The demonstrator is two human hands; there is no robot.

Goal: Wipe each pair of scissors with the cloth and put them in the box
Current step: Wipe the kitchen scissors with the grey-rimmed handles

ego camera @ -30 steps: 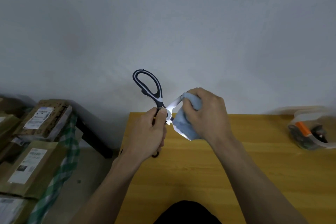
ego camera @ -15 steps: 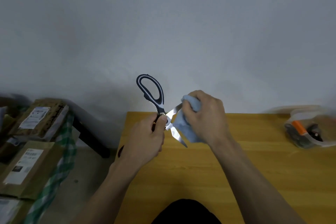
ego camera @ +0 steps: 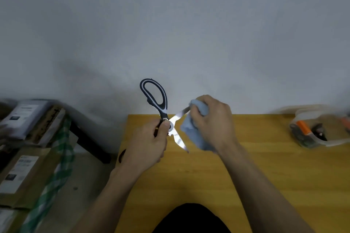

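Here the left hand (ego camera: 145,143) grips a pair of black-and-white scissors (ego camera: 162,113) near the pivot, its fingers curled round the lower handle while the upper handle loop stands up in front of the wall. The blades are splayed open above the far left part of the bench (ego camera: 246,172). The right hand (ego camera: 212,121) has its fingers closed round a bunched light blue cloth (ego camera: 195,134), pinching it over the tip of the upper blade; the lower blade points down and right, bare, close beside the hanging part of the cloth. The step in hand looks like wiping the upper blade, and it is likely done best by drawing the cloth along the flat from pivot to tip, keeping the pads on the blade's sides and off the edge, then doing the same to the lower blade. The clear box (ego camera: 312,134), far right on the bench, already holds a few tools, blurred here.
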